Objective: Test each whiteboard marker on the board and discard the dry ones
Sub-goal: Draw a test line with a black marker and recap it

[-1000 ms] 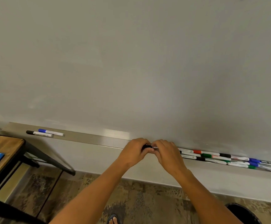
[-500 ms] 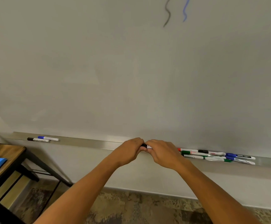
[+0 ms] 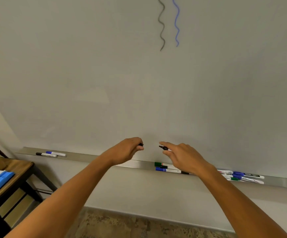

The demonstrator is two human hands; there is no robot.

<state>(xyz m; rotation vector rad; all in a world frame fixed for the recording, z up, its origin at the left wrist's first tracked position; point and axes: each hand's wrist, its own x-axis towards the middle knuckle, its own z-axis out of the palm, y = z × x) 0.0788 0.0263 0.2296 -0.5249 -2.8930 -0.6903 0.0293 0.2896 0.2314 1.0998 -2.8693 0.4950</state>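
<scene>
Two hands are raised in front of the pale whiteboard (image 3: 105,74), with a small gap between them. A small black cap (image 3: 141,144) is pinched in the curled fingers of the left hand (image 3: 128,150), while the uncapped black-tipped whiteboard marker (image 3: 163,148) is gripped by the right hand (image 3: 182,156), nib pointing toward the cap; the separation suggests the marker is readied for a test stroke. Well above the grip, a wavy grey line (image 3: 162,24) and a wavy blue line (image 3: 176,23) are drawn. Below the right hand, the long metal tray (image 3: 139,164) holds a cluster of untested markers (image 3: 166,168); far left of the grip, two white-barrelled markers (image 3: 51,154) are set apart, probably sorted.
</scene>
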